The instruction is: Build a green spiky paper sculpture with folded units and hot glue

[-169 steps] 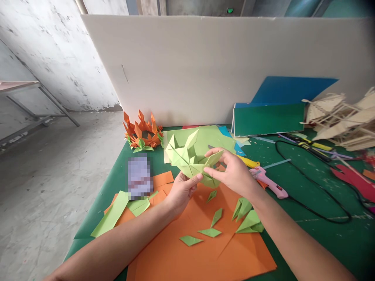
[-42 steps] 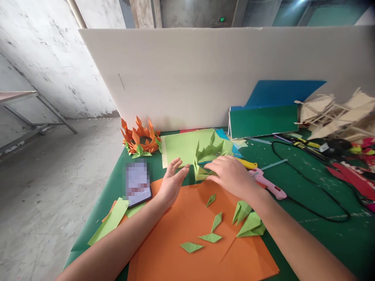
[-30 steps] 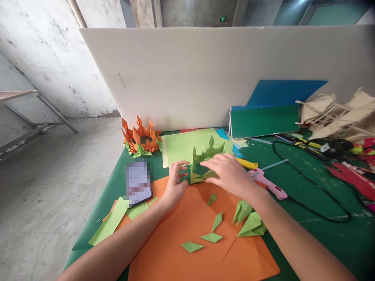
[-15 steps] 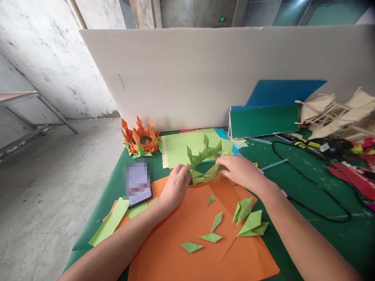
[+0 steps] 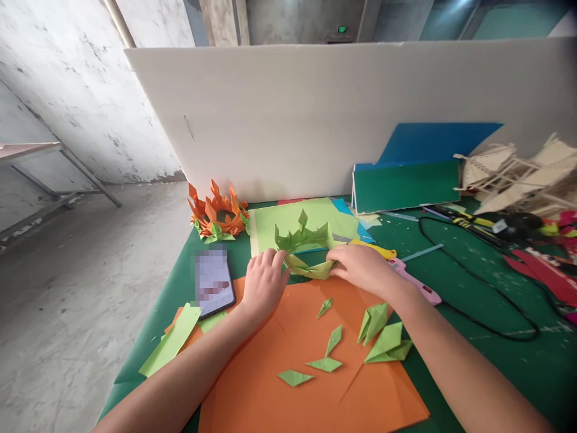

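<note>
Both hands grip a light-green folded paper crown (image 5: 311, 269) near the far edge of the orange paper (image 5: 252, 400). My left hand (image 5: 265, 279) is closed on its left side, and my right hand (image 5: 358, 264) pinches the right side. One pointed leaf shape stands up from the crown's back rim. Several small green folded paper diamonds (image 5: 295, 378) lie on the orange sheet. Larger green folded pieces (image 5: 387, 346) rest at its right edge, beside my right forearm. Fingertips on the crown's far side are partly hidden.
An orange paper crown (image 5: 216, 213) with green leaves stands at the back left, above a phone (image 5: 214, 279). Light-green sheets (image 5: 270, 222) lie behind my hands. A pink glue gun (image 5: 415, 279), its black cord (image 5: 478, 325) and yellow-handled scissors (image 5: 374, 248) are to the right.
The green crown has shifted slightly left and turned in my hands. Both hands moved a little left, and the pink glue gun and yellow handle now show more.
</note>
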`<action>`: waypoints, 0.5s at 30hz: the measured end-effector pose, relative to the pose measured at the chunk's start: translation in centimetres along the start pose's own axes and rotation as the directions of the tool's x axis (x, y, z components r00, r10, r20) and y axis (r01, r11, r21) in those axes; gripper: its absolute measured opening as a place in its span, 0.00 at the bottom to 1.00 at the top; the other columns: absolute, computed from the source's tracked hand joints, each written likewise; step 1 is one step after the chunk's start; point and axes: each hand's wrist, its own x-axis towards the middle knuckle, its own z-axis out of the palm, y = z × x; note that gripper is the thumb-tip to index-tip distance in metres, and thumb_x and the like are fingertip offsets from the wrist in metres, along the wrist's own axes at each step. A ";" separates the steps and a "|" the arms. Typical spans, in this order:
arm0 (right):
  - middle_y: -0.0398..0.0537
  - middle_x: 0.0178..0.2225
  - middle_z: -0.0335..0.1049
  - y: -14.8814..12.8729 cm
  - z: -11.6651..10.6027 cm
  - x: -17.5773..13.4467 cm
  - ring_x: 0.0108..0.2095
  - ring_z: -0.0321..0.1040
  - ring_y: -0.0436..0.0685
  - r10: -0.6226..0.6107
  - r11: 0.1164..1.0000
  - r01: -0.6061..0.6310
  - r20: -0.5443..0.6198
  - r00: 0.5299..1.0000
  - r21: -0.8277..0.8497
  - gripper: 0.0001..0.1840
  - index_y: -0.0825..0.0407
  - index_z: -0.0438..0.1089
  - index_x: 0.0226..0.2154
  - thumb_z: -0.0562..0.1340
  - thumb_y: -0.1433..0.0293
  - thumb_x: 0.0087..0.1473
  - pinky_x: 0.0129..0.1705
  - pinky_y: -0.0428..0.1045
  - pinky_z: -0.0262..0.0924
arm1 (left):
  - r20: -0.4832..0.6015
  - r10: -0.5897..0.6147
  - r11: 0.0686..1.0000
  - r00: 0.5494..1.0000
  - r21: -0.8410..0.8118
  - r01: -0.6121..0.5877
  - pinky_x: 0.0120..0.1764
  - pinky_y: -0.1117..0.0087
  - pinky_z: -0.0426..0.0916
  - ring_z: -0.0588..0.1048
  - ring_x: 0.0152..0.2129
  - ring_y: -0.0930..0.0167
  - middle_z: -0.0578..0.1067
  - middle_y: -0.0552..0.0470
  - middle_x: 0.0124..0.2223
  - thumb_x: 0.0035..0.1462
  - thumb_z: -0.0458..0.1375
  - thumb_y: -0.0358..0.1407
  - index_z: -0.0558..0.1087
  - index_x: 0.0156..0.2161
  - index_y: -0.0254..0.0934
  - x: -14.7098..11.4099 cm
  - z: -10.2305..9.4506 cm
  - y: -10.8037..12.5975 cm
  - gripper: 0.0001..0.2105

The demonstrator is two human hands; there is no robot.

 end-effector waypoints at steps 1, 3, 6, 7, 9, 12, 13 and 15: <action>0.45 0.32 0.75 0.1 -0.1 -0.1 0.33 0.71 0.56 -0.003 1.000 0.003 -0.010 1.000 0.013 0.03 0.48 0.74 0.33 0.63 0.69 0.54 0.26 0.47 0.53 | 0.007 -0.003 1.000 1.000 -0.025 0.003 0.42 0.59 0.62 0.70 0.40 0.58 0.71 0.44 0.43 0.61 0.55 0.39 0.68 0.48 0.40 0.0 0.1 0.0 0.12; 0.44 0.39 0.77 0.1 -0.4 -0.3 0.35 0.73 0.56 -0.012 0.998 0.014 -0.037 0.999 0.054 0.12 0.45 0.74 0.42 0.63 0.69 0.53 0.28 0.47 0.57 | 0.014 0.000 0.997 1.000 -0.082 0.001 0.42 0.61 0.63 0.71 0.41 0.59 0.71 0.45 0.43 0.61 0.55 0.41 0.66 0.50 0.41 -0.1 0.4 0.1 0.14; 0.43 0.50 0.73 0.2 -1.8 -0.9 0.33 0.73 0.53 -0.015 0.992 0.025 -0.082 0.997 0.127 0.22 0.41 0.67 0.53 0.61 0.68 0.55 0.28 0.46 0.60 | -0.030 0.009 0.983 0.999 -0.182 -0.015 0.42 0.62 0.64 0.71 0.40 0.60 0.71 0.45 0.43 0.61 0.55 0.40 0.63 0.54 0.41 -0.5 0.7 0.2 0.17; 0.44 0.50 0.73 0.3 -2.4 -1.2 0.31 0.72 0.52 0.010 0.989 0.005 -0.104 0.995 0.145 0.21 0.41 0.67 0.54 0.60 0.67 0.56 0.27 0.46 0.60 | -0.068 0.006 0.974 0.998 -0.224 -0.021 0.42 0.62 0.64 0.71 0.39 0.61 0.70 0.45 0.43 0.60 0.56 0.40 0.62 0.54 0.40 -0.6 0.8 0.2 0.18; 0.45 0.42 0.76 1.0 -3.3 -1.9 0.28 0.71 0.53 0.127 0.980 -0.099 -0.158 0.979 0.174 0.16 0.43 0.69 0.49 0.58 0.65 0.58 0.25 0.46 0.57 | -0.155 -0.013 0.949 0.988 -0.314 -0.037 0.40 0.63 0.64 0.71 0.37 0.62 0.70 0.45 0.41 0.59 0.57 0.40 0.63 0.52 0.39 -1.0 0.6 0.3 0.18; 0.46 0.29 0.75 3.4 -3.5 -3.8 0.24 0.69 0.55 0.370 0.924 -0.342 -0.174 0.913 0.170 0.12 0.45 0.69 0.33 0.57 0.57 0.58 0.22 0.47 0.52 | -0.174 0.034 0.903 0.984 -0.417 -0.105 0.38 0.66 0.64 0.70 0.34 0.65 0.69 0.48 0.37 0.61 0.55 0.38 0.67 0.44 0.40 -1.6 -0.2 0.9 0.08; 0.46 0.26 0.73 4.4 -3.1 -4.6 0.21 0.66 0.55 0.435 0.898 -0.418 -0.132 0.891 0.136 0.15 0.46 0.67 0.30 0.56 0.54 0.58 0.20 0.48 0.48 | -0.107 0.113 0.883 0.988 -0.445 -0.149 0.37 0.66 0.64 0.71 0.34 0.66 0.69 0.48 0.37 0.62 0.53 0.38 0.68 0.42 0.40 -1.7 -0.5 1.2 0.06; 0.50 0.26 0.73 6.7 -1.7 -6.4 0.22 0.66 0.57 0.540 0.839 -0.533 -0.055 0.840 0.109 0.17 0.46 0.65 0.28 0.56 0.51 0.56 0.21 0.49 0.47 | 0.044 0.329 0.805 0.943 -0.534 -0.256 0.36 0.68 0.66 0.71 0.33 0.68 0.71 0.48 0.37 0.64 0.50 0.37 0.71 0.40 0.41 -2.0 -0.8 1.9 0.08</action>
